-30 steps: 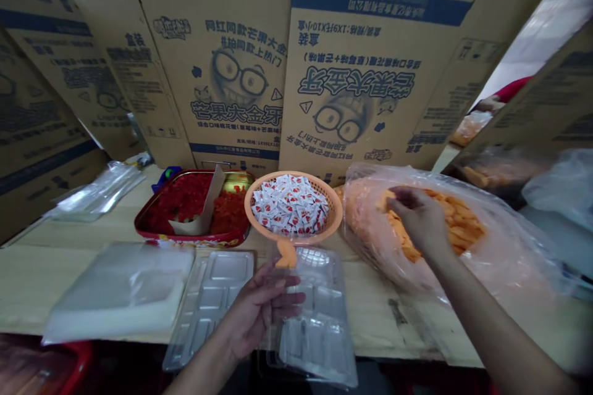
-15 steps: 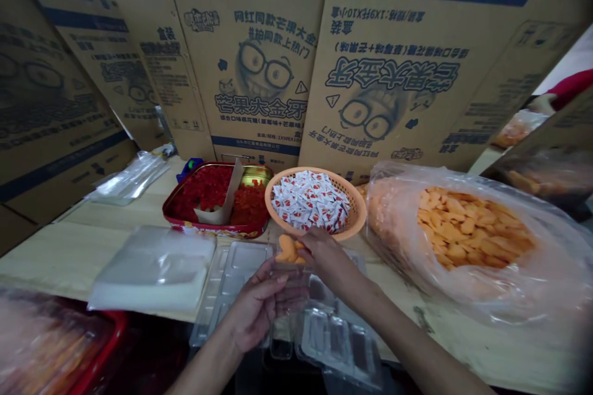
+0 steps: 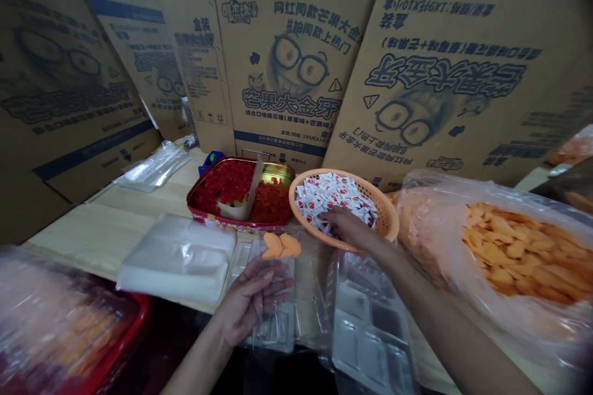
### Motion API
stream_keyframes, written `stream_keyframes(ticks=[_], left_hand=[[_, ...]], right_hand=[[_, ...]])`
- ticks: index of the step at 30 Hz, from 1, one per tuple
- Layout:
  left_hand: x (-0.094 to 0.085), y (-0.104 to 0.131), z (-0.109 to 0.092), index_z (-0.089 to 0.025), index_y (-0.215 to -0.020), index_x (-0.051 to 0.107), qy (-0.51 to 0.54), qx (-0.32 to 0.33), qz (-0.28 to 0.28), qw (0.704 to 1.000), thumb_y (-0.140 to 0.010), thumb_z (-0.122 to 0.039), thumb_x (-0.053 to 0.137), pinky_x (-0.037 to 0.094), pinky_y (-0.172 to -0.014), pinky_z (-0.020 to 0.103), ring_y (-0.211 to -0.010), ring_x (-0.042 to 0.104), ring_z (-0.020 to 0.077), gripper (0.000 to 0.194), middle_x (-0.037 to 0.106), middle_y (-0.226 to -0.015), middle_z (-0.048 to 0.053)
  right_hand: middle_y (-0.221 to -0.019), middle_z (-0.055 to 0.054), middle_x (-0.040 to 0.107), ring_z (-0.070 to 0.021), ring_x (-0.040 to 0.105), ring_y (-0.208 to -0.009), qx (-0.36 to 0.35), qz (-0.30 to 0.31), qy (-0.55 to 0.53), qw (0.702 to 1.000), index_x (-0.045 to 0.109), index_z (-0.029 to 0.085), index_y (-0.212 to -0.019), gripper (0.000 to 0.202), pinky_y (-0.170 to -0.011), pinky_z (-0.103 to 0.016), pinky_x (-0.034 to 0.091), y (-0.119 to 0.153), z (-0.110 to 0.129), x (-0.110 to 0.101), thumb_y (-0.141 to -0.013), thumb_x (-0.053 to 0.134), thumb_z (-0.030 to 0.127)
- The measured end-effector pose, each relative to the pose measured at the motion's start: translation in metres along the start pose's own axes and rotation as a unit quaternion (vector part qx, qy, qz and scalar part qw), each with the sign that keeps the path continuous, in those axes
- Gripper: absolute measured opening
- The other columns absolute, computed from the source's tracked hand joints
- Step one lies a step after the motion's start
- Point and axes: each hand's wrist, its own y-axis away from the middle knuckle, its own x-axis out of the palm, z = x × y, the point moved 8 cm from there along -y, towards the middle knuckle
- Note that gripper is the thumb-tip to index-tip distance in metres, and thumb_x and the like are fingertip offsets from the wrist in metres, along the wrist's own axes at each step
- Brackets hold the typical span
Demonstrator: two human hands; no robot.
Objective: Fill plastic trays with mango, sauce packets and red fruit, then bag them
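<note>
My left hand (image 3: 252,296) holds a clear plastic tray (image 3: 278,290), palm up, with the fingers showing through it. Orange wavy candy pieces (image 3: 281,245) lie at the tray's far end. My right hand (image 3: 345,225) reaches into an orange plastic basket (image 3: 391,219) full of small white-and-red sachets (image 3: 331,188). Its fingers are bent together among the sachets, and the fingertips are hidden, so I cannot make out what they pinch. More clear compartment trays (image 3: 370,327) lie at the table's front edge, between my forearms.
Behind the basket stand large cardboard boxes (image 3: 287,92). A red tin (image 3: 241,222) holds red and orange bits with a divider. Right is a plastic bag (image 3: 430,210) of orange pieces. Left are flat clear bags (image 3: 178,259) and a red crate (image 3: 134,321).
My right hand has left the orange pieces on the tray and moved into the sachet basket. My left hand stays on the tray. The view has turned slightly.
</note>
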Motion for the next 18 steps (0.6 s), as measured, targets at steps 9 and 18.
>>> stream_keyframes(ticks=[9,18], left_hand=[[-0.005,-0.004,-0.011,-0.018,-0.11,0.046,-0.002,0.014,0.008,1.0,-0.075,-0.015,0.064,0.048,-0.084,0.039,-0.098,0.061,0.0285,0.039,0.058,-0.117,0.013],[-0.011,-0.006,-0.017,-0.019,-0.115,0.042,0.018,0.023,0.021,0.999,-0.076,-0.016,0.063,0.048,-0.081,0.039,-0.099,0.061,0.0293,0.044,0.057,-0.117,0.014]], right_hand=[[-0.074,-0.006,0.062,-0.0181,0.056,-0.073,0.024,-0.056,-0.028,0.998,0.061,0.017,-0.074,0.023,-0.068,-0.029,0.043,0.007,0.0,-0.024,-0.081,0.043,0.028],[-0.059,0.002,0.059,-0.0143,0.052,-0.056,0.044,0.064,-0.122,0.99,0.059,0.019,-0.063,0.01,-0.052,-0.023,0.039,-0.003,0.016,-0.001,-0.059,0.054,0.011]])
